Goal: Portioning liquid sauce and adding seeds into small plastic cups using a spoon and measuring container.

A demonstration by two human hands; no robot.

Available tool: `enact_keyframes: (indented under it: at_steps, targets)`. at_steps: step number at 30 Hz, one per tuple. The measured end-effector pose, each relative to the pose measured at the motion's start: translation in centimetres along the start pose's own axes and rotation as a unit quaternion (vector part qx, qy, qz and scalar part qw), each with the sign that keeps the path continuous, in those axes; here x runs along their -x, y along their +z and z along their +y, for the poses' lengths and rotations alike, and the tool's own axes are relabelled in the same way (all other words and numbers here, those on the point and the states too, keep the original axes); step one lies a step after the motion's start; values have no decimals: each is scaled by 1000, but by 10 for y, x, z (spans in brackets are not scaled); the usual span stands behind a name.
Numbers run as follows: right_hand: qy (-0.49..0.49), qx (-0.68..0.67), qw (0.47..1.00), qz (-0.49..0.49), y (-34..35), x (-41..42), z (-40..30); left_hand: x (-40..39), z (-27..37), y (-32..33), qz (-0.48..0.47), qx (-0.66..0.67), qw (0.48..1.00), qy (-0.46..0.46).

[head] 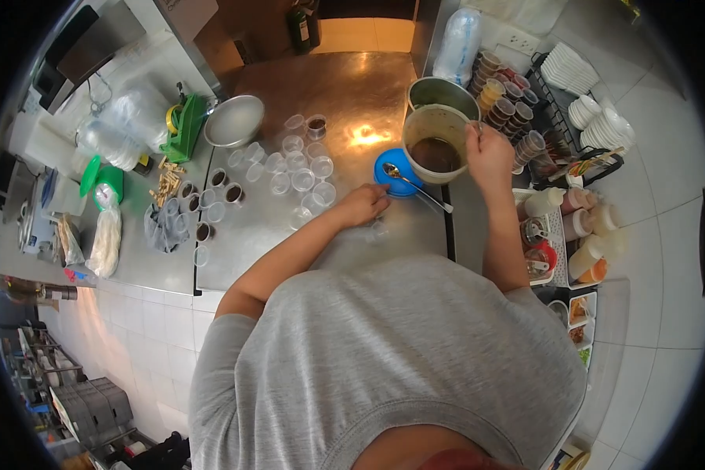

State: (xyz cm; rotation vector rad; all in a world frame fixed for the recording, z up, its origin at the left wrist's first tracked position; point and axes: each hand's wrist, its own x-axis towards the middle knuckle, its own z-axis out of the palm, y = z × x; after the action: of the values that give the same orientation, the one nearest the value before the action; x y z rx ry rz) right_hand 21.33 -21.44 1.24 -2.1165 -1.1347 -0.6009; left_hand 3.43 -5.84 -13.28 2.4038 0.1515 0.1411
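My right hand (491, 154) grips the side of a cream plastic tub (412, 132) near its rim. Dark brown liquid (436, 155) lies in the bottom of the tub. Just behind it stands a metal pot (440, 88), partly covered by the tub. My left hand (361, 205) is low over the steel table, its fingertips at the edge of a round blue lid (388, 185). Whether those fingers pinch anything is hidden. A metal spoon (426, 192) lies across the lid. Clear plastic portion cups (302, 180) are grouped left of my left hand.
Cups of dark sauce (234, 192) stand farther left, near a metal bowl (235, 120), clothespins (167, 182), a green tape dispenser (187, 129) and a green scale (108, 185). At right are stacked filled cups (499, 111), squeeze bottles (586, 251) and white dishes (608, 129).
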Motion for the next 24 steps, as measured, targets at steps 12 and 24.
enact_keyframes:
  at_steps: [12, 24]
  targets:
    - [-111, -110, 986, -57, 89, -11, -39, 53, 21, -10, 83, 140, 978, -129]
    - [-56, -101, 980, -162, 89, -24, -42, 55, 19, -5, 91, 150, 974, -141]
